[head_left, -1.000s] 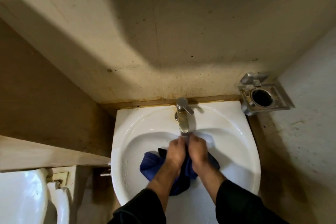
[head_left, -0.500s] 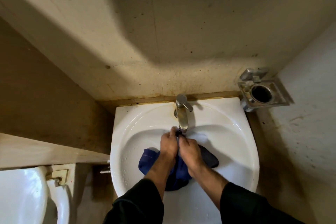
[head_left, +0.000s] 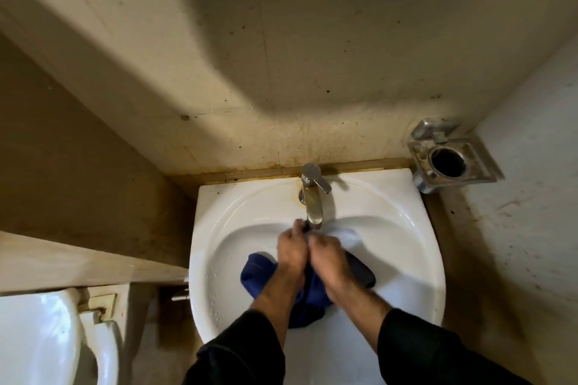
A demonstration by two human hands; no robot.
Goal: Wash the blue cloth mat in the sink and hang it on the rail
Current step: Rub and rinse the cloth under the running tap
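Head view shows us at the sink [head_left: 406,247], both hands low in the basin directly below the tap [head_left: 313,197]. We hold the mat [head_left: 258,272] bunched between them: the left hand [head_left: 292,251] has its grip curled around the upper folds, and the right hand [head_left: 328,262] is likewise clamped on the cloth just beside it, knuckles nearly touching. The mat lies in the basin, one blue lobe spilling left of the left wrist and a darker fold showing right of the right wrist. We cannot tell whether water is running. We judge the step in hand to be scrubbing or wringing; hanging is not yet done, and no rail is in view. Risks from here: vigorous rubbing this close to the spout may knock the knuckles against the tap or shift its lever; a soaked mat lifted without wringing will drip onto the floor and the toilet [head_left: 37,337] at left; loose folds may also settle over the drain, hidden beneath the cloth, and slow drainage.
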